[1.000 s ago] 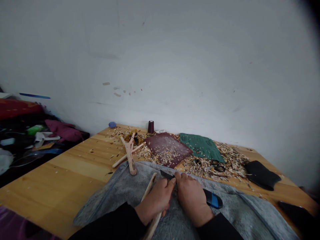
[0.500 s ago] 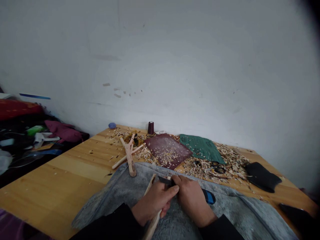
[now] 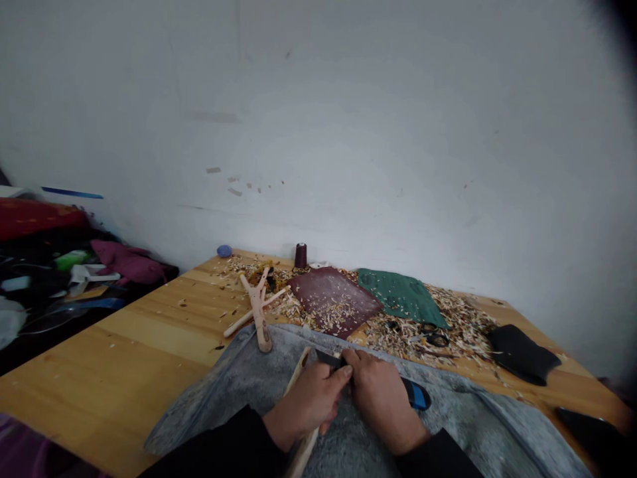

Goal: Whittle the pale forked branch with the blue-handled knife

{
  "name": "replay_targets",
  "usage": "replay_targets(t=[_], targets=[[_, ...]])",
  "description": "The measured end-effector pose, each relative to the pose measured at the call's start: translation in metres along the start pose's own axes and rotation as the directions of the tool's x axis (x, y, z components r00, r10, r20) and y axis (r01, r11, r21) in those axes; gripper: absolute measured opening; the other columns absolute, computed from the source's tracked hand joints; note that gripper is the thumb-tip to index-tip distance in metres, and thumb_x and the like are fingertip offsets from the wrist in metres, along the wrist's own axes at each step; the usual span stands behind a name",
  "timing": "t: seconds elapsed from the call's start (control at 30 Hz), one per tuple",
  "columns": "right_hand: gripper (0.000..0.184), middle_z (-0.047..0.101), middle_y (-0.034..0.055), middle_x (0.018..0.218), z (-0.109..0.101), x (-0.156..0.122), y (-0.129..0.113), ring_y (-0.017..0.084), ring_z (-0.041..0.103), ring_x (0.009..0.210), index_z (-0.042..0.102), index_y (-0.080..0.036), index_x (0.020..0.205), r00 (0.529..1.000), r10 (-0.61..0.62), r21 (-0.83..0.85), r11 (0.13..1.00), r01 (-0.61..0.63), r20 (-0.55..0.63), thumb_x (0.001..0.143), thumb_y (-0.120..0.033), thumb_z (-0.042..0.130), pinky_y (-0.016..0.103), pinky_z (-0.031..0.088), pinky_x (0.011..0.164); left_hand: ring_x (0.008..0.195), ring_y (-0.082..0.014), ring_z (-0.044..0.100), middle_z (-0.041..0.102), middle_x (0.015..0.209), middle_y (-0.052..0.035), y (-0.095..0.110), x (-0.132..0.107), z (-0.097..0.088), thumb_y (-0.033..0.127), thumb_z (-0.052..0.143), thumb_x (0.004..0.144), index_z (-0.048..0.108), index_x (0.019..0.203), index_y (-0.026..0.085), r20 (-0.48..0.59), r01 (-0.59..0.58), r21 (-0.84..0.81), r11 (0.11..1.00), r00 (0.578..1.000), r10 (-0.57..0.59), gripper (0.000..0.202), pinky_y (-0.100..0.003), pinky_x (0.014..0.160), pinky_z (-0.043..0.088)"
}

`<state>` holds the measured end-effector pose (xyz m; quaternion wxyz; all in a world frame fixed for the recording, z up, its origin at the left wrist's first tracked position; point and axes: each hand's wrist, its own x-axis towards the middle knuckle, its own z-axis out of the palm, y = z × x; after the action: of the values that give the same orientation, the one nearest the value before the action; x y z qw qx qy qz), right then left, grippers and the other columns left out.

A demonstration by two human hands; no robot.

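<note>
My left hand [image 3: 307, 401] grips a long pale wooden stick [image 3: 297, 375] that runs up past my thumb and down toward my lap. My right hand [image 3: 383, 401] is shut around a carving knife [image 3: 415, 393] with a black and blue handle. Its dark blade [image 3: 328, 359] sits against the upper part of my left hand, and its contact with the wood is hidden. Both hands are close together above a grey fleece cloth [image 3: 223, 405] spread over my lap. A forked wooden piece [image 3: 257, 312] lies on the table beyond them.
The wooden table [image 3: 134, 332] is strewn with shavings around a maroon leather mat [image 3: 332, 301], a green mat [image 3: 401, 297] and scissors [image 3: 435, 338]. A dark thread spool [image 3: 300, 255], a black pouch [image 3: 520, 354] and a dark flat object [image 3: 587, 431] also lie there. A white wall stands behind.
Compared with a second ago, the knife blade sits lower and my hands have drawn slightly closer together. The forked piece has not moved on the table.
</note>
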<state>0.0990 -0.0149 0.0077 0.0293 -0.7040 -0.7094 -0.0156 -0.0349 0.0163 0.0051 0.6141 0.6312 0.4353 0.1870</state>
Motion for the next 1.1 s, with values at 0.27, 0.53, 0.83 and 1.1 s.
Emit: replay_targets(t=[0.27, 0.53, 0.83, 1.1], targets=[[0.027, 0.067, 0.0094, 0.091, 0.0, -0.001, -0.005, 0.022, 0.068, 0.082, 0.057, -0.02, 0.105, 0.998, 0.062, -0.078, 0.995, -0.062, 0.002, 0.088, -0.007, 0.04, 0.027, 0.044, 0.062, 0.029, -0.0097, 0.035, 0.033, 0.043, 0.007, -0.019, 0.013, 0.001, 0.063, 0.041, 0.084, 0.037, 0.057, 0.025, -0.019, -0.037, 0.027, 0.999, 0.999, 0.038, 0.047, -0.022, 0.03, 0.023], [0.029, 0.067, 0.0094, 0.088, 0.0, -0.003, -0.008, 0.022, 0.068, 0.079, 0.058, -0.019, 0.102, 0.995, 0.092, -0.092, 0.991, -0.094, -0.032, 0.087, -0.004, 0.038, 0.027, 0.046, 0.062, 0.028, -0.0096, 0.037, 0.036, 0.043, 0.007, -0.014, 0.011, 0.002, 0.061, 0.042, 0.085, 0.038, 0.059, 0.025, -0.085, 0.009, 0.089, 0.996, 0.996, -0.001, 0.045, -0.022, 0.032, 0.023], [0.03, 0.069, 0.0085, 0.09, 0.001, -0.001, -0.005, 0.02, 0.069, 0.078, 0.06, -0.019, 0.103, 0.99, 0.136, 0.007, 0.991, -0.136, -0.028, 0.088, -0.005, 0.038, 0.025, 0.043, 0.06, 0.028, -0.0082, 0.035, 0.036, 0.043, 0.0103, -0.008, 0.011, 0.006, 0.057, 0.043, 0.086, 0.04, 0.072, 0.024, -0.08, -0.016, 0.025, 1.0, 0.997, 0.018, 0.036, -0.021, 0.029, 0.024], [0.023, 0.069, 0.0038, 0.09, 0.009, 0.001, 0.001, 0.019, 0.066, 0.084, 0.062, -0.023, 0.101, 0.996, -0.001, 0.143, 0.99, 0.013, -0.086, 0.089, -0.014, 0.045, 0.025, 0.041, 0.067, 0.028, -0.0039, 0.026, 0.031, 0.041, 0.0129, -0.007, 0.003, -0.001, 0.06, 0.057, 0.076, 0.038, 0.066, 0.023, 0.08, -0.052, -0.227, 0.972, 0.994, 0.072, 0.042, -0.019, 0.03, 0.024]])
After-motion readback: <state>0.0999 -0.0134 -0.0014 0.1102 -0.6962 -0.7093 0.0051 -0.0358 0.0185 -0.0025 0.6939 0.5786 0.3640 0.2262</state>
